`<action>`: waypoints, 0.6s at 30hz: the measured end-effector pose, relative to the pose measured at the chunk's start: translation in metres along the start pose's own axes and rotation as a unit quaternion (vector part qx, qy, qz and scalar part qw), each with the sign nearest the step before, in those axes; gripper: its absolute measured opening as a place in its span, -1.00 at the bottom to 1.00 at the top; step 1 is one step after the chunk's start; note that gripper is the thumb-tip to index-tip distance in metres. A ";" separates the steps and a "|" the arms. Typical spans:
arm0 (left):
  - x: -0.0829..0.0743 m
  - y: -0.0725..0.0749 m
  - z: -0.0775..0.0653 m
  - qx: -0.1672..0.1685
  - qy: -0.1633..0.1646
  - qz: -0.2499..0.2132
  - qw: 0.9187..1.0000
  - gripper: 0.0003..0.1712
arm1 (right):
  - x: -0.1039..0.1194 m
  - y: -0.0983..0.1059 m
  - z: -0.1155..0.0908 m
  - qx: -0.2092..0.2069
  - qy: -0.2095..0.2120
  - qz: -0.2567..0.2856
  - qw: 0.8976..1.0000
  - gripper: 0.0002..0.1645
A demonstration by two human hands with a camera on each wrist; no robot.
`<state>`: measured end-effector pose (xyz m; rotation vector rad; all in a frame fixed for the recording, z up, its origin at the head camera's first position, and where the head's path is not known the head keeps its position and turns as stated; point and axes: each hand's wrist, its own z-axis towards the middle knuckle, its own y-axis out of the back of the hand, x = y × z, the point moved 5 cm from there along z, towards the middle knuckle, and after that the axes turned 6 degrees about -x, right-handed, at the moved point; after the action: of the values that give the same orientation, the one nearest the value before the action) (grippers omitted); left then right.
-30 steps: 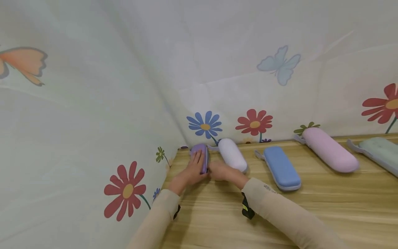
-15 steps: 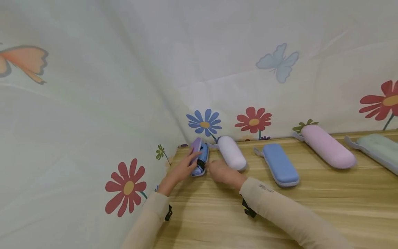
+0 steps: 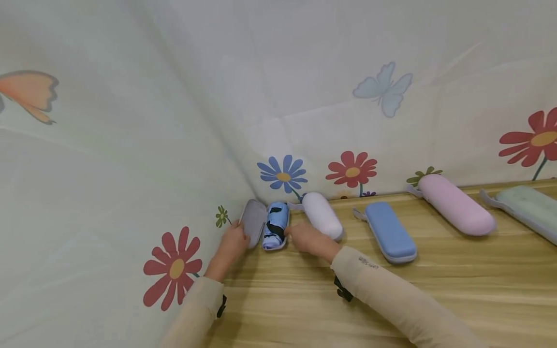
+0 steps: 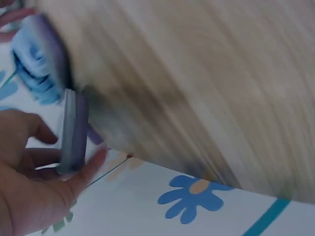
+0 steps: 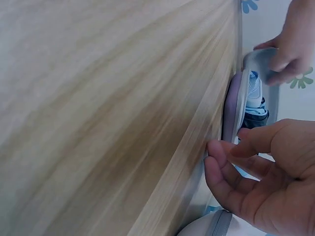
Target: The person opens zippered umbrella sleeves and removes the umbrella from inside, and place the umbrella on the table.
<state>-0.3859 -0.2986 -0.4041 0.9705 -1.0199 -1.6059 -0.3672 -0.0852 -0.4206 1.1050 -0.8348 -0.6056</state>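
A purple zip case [image 5: 230, 110] lies unfolded at the table's left corner. In its right half sits a rolled light-blue bundle [image 3: 278, 212] with black markings or straps, looking like a compact folded umbrella. The grey-lined lid [image 3: 254, 222] stands swung out to the left, against the flowered sheet. My left hand [image 3: 234, 241] grips the lid's near edge, thumb and fingers on either side in the left wrist view. My right hand [image 3: 310, 239] pinches the near right edge of the bundle's half, with its thumb at the rim [image 5: 242, 105] and its other fingers curled.
Right of my right hand are a white case [image 3: 323, 216], a blue case [image 3: 390, 232], a pink case [image 3: 457, 205] and a pale green case [image 3: 528, 209], all closed. The wooden table [image 3: 348, 299] meets flower-printed sheets [image 3: 304, 96] behind and at left.
The purple lid lifted and swung left, uncovering the blue bundle. My left hand went from lying on the lid to gripping its edge farther left. My right hand stayed by the case's right side.
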 end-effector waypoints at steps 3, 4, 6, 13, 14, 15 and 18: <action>-0.002 -0.009 -0.004 0.044 -0.018 0.083 0.995 -0.28 | -0.001 0.001 0.001 -0.001 0.004 -0.006 1.000 -0.57; -0.002 -0.010 -0.006 0.056 -0.029 0.109 0.992 -0.26 | 0.000 0.001 0.001 0.000 0.003 -0.009 1.000 -0.56; -0.002 -0.014 -0.006 0.079 -0.064 0.144 0.984 -0.28 | 0.001 0.002 0.001 0.003 0.000 -0.013 1.000 -0.54; -0.013 -0.024 -0.001 0.163 -0.160 0.209 0.951 -0.23 | 0.001 0.006 0.000 0.022 -0.020 -0.008 1.000 -0.54; -0.015 -0.025 -0.001 0.177 -0.159 0.203 0.950 -0.19 | 0.001 0.006 0.000 0.022 -0.021 -0.008 1.000 -0.54; -0.016 -0.025 0.000 0.192 -0.153 0.185 0.952 -0.15 | 0.002 0.006 0.000 0.020 -0.020 -0.009 1.000 -0.55; -0.013 -0.030 -0.001 0.245 -0.108 0.091 0.959 -0.01 | 0.002 0.005 0.000 0.015 -0.016 -0.005 1.000 -0.56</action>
<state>-0.3910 -0.2806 -0.4313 0.9978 -1.6622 -1.3512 -0.3655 -0.0850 -0.4153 1.1294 -0.8698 -0.6220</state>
